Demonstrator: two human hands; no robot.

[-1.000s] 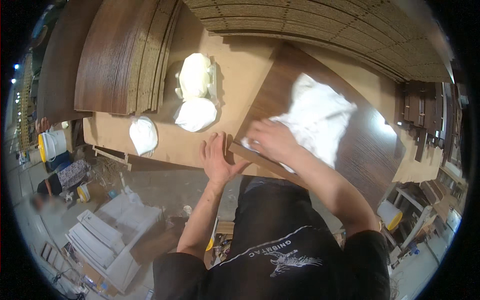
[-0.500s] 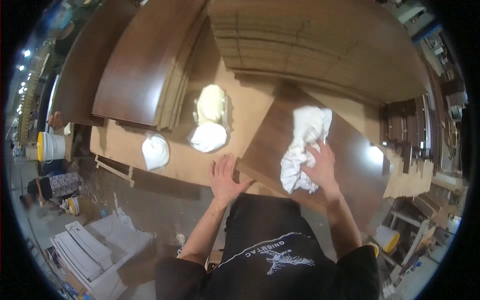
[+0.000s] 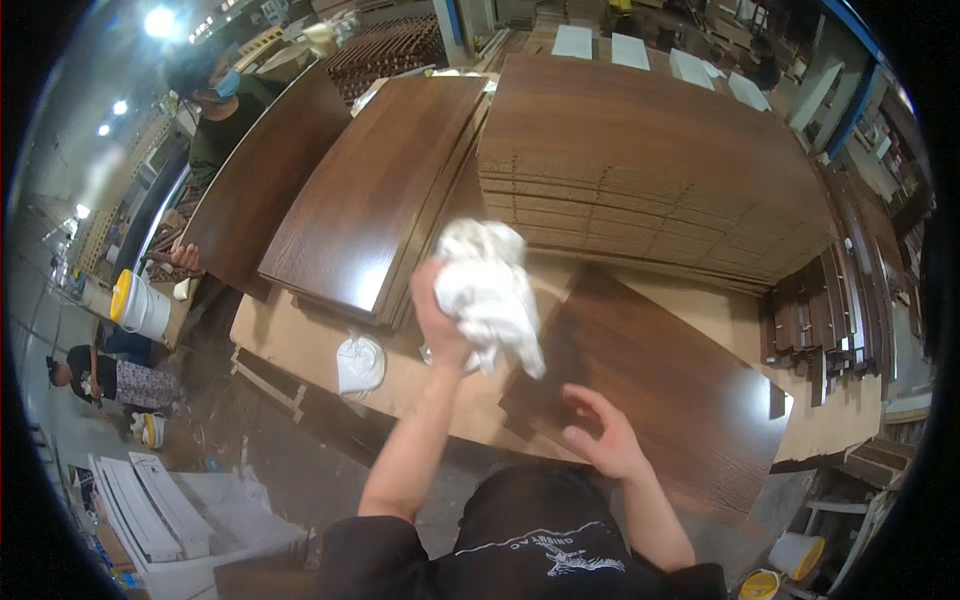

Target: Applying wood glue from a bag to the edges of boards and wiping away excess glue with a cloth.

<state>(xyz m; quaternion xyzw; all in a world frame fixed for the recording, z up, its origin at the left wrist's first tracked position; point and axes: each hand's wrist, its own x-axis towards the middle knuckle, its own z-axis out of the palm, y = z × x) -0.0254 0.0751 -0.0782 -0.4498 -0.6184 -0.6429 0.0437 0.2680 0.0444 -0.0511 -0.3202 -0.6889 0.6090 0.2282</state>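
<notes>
Left hand (image 3: 440, 320) is raised above the worktop (image 3: 300, 335) and closed around a bunched white rag (image 3: 488, 285), which hangs clear of every surface. Right hand (image 3: 600, 440) is open, fingers spread, hovering just over the near edge of a dark brown panel (image 3: 670, 390); contact with the panel cannot be confirmed. The panel lies flat on the pale worktop, one corner toward the person, its finish glossy with a light reflection near the far right edge. A second white rag (image 3: 358, 362), knotted into a bundle, sits on the worktop to the left of the panel, apart from both hands. Beyond it, a stack of dark panels (image 3: 385, 190) rests at an angle, and a larger stack of brown boards (image 3: 650, 170) fills the far side. Another person (image 3: 225, 115) stands at the far left by a further panel; a white bucket with a yellow lid (image 3: 140, 305) is on the floor below. Judgement: the work appears to be wiping down the panel, presently between strokes with the rag lifted. The next move would call for bringing the rag down flat onto the surface while the right hand steadies the panel edge.
</notes>
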